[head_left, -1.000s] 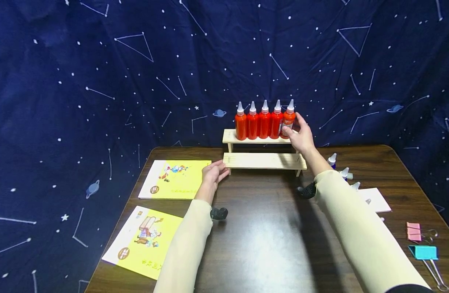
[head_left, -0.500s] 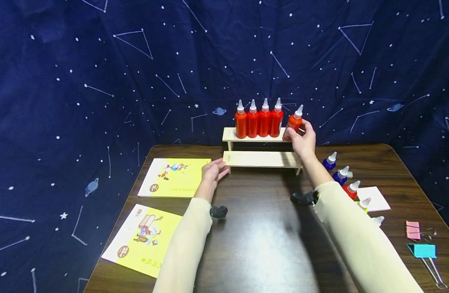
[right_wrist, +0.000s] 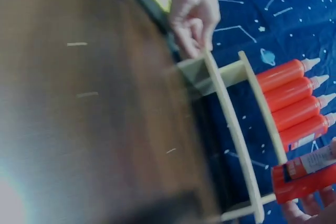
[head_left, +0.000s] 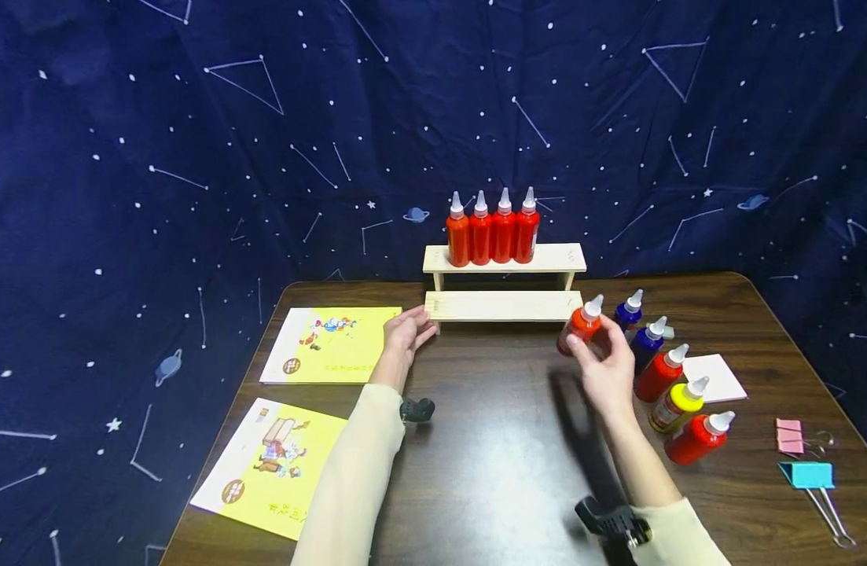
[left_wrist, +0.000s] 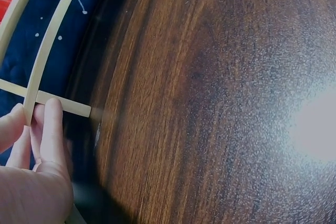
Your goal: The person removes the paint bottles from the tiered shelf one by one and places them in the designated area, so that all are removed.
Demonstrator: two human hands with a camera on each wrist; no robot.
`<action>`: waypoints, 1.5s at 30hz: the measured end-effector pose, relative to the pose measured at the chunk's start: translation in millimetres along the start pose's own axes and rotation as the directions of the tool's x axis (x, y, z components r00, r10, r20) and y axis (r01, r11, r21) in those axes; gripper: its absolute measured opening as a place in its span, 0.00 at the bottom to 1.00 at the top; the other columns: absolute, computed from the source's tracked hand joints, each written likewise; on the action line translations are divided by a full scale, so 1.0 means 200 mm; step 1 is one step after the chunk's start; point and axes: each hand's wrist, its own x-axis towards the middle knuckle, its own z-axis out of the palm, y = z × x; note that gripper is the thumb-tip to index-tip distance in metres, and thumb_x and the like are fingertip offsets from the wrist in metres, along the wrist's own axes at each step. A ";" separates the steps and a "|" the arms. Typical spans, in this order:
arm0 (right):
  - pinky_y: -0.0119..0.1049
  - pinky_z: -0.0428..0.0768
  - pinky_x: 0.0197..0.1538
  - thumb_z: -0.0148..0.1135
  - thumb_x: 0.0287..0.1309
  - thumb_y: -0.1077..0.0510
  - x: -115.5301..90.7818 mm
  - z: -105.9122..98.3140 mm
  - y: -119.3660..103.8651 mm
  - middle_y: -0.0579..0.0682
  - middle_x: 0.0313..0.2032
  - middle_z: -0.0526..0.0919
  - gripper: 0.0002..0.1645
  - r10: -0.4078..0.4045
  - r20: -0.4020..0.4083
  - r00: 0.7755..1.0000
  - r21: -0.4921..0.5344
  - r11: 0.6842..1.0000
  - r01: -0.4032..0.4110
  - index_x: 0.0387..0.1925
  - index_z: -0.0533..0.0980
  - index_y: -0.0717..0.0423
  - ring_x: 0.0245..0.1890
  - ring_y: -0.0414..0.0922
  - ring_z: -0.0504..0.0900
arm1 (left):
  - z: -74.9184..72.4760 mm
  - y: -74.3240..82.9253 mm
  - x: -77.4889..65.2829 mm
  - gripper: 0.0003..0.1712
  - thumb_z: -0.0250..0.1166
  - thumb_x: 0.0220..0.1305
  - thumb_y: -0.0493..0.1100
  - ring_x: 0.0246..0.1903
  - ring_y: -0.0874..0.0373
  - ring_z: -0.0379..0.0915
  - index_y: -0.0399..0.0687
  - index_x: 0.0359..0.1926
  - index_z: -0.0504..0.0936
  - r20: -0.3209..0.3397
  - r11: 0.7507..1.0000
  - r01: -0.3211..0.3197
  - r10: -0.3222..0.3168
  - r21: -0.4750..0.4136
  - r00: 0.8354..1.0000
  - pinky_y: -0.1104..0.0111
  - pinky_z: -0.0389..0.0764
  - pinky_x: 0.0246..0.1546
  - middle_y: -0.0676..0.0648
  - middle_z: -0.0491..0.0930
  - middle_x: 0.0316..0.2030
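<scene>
Taken off the rack (head_left: 502,306), one red bottle (head_left: 580,328) is gripped by the right hand (head_left: 610,376) nearby; four red bottles (head_left: 502,237) remain aboard; five bottles (head_left: 661,377) stand rightward. The left hand (head_left: 405,336) pinches the rack's end.

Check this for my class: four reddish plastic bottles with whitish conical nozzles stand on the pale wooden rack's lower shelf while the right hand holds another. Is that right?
Wrong level: the head view shows the four bottles on the upper shelf. The right hand does hold another bottle.
</scene>
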 end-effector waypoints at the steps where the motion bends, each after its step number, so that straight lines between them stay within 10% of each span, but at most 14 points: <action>1: 0.23 0.81 0.52 0.66 0.52 0.73 -0.05 -0.04 0.04 0.56 0.48 0.80 0.28 0.005 0.012 1.000 -0.020 1.000 -0.005 0.56 0.70 0.69 0.43 0.33 0.77 | 0.00 0.00 0.00 0.19 0.60 0.63 0.29 0.35 0.54 0.78 0.35 0.56 0.78 0.002 1.000 0.000 0.000 0.000 1.000 0.68 0.86 0.44 0.41 0.78 0.44; 6: 0.17 0.81 0.42 0.69 0.47 0.73 -0.30 -0.26 0.15 0.32 0.41 0.78 0.28 0.012 0.072 0.997 -0.113 0.994 -0.004 0.53 0.73 0.66 0.41 0.28 0.79 | -0.01 0.01 0.00 0.19 0.59 0.64 0.29 0.36 0.55 0.78 0.35 0.56 0.77 0.006 1.000 -0.003 0.003 -0.003 1.000 0.68 0.86 0.43 0.41 0.78 0.43; 12: 0.18 0.83 0.37 0.74 0.38 0.75 -0.48 -0.53 0.23 0.27 0.39 0.77 0.30 0.015 0.139 0.990 -0.268 0.963 0.023 0.48 0.74 0.66 0.37 0.26 0.79 | -0.02 0.00 0.01 0.19 0.60 0.63 0.29 0.35 0.56 0.79 0.34 0.56 0.77 -0.005 1.000 -0.002 0.002 -0.006 1.000 0.68 0.86 0.44 0.42 0.79 0.41; 22: 0.16 0.82 0.31 0.78 0.41 0.63 -0.59 -0.85 0.25 0.20 0.33 0.72 0.33 0.264 0.018 0.964 -0.445 0.866 -0.228 0.49 0.71 0.67 0.32 0.21 0.75 | -0.02 0.02 0.01 0.19 0.60 0.64 0.29 0.35 0.55 0.78 0.35 0.56 0.78 -0.003 1.000 -0.003 0.003 0.000 1.000 0.67 0.86 0.46 0.42 0.78 0.41; 32: 0.13 0.80 0.29 0.72 0.37 0.78 -0.55 -0.96 0.29 0.28 0.30 0.80 0.31 0.289 -0.199 0.937 -0.117 0.942 -0.315 0.40 0.78 0.45 0.29 0.23 0.79 | -0.01 0.03 0.01 0.20 0.60 0.64 0.30 0.36 0.55 0.78 0.36 0.58 0.76 0.004 1.000 0.020 -0.020 -0.008 1.000 0.65 0.84 0.50 0.41 0.78 0.43; 45: 0.14 0.81 0.33 0.70 0.37 0.81 -0.51 -0.97 0.31 0.34 0.32 0.83 0.28 0.263 -0.239 0.935 0.001 0.963 -0.270 0.42 0.79 0.57 0.33 0.26 0.81 | 0.00 -0.01 0.01 0.16 0.62 0.61 0.29 0.34 0.55 0.79 0.34 0.52 0.80 0.004 0.999 -0.037 0.037 0.003 0.999 0.69 0.87 0.41 0.39 0.81 0.41</action>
